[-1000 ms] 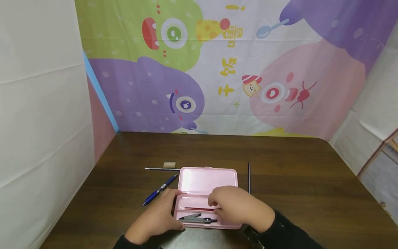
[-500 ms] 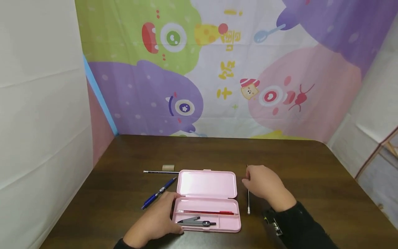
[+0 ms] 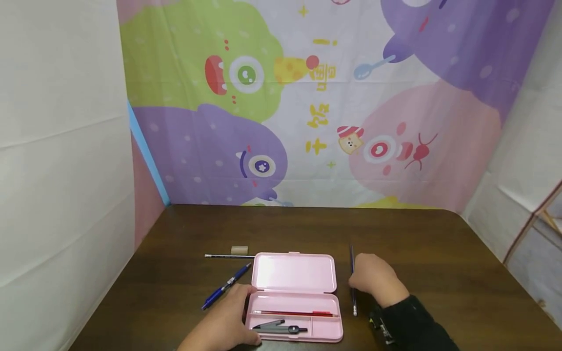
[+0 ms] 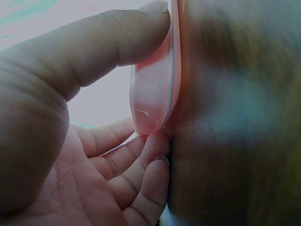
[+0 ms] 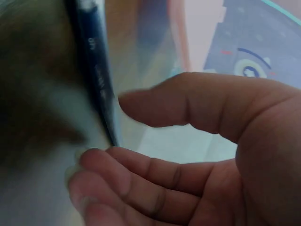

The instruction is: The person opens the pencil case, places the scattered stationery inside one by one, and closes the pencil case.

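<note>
An open pink pencil case [image 3: 303, 324] lies on the dark wooden table. Inside are a red pencil [image 3: 294, 313] and a grey compass [image 3: 281, 328]. My left hand [image 3: 226, 321] grips the case's left end, thumb at the front corner and fingers at the back, as the left wrist view also shows [image 4: 108, 113]. Right of the case my right hand [image 3: 377, 278] is at a dark blue pencil [image 3: 354, 300]. In the right wrist view that pencil [image 5: 96, 70] runs beside the thumb tip toward the bent fingers, with a gap between thumb and fingers.
Left of the case lie a blue pen [image 3: 226, 286], a dark pencil [image 3: 228, 256] and a tan eraser [image 3: 239, 250]. A printed cartoon cloth [image 3: 307, 122] hangs behind the table; a white cloth [image 3: 66, 170] hangs at the left.
My right hand has left the case, where the red pencil now shows fully, and gone to the dark blue pencil, then along it toward me. My left hand stays on the case.
</note>
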A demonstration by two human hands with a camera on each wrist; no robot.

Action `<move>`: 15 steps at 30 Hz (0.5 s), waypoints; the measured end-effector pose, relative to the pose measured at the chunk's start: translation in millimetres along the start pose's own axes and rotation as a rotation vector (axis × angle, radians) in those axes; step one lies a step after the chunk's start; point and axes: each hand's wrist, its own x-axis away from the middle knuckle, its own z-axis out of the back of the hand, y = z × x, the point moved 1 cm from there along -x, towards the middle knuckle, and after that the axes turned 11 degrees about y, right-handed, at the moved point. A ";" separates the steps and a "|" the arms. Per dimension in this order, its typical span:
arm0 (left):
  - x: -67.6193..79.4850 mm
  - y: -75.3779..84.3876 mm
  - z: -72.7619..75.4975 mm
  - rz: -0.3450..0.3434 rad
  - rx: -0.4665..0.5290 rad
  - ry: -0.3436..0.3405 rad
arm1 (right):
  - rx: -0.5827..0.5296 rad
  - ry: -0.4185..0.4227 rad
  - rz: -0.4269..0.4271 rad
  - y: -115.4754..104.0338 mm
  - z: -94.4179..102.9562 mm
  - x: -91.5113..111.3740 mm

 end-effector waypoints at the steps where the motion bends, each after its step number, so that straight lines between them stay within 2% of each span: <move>1: 0.3 -0.1 0.0 0.003 -0.004 0.001 | -0.001 -0.001 -0.008 0.7 -2.0 -1.0; 8: -0.5 -0.8 0.0 0.020 0.005 -0.009 | -0.027 -0.045 -0.057 8.4 -8.5 -8.6; 15: 2.0 -0.1 0.7 -0.012 0.002 0.019 | 0.015 -0.045 -0.032 10.8 -9.0 -11.0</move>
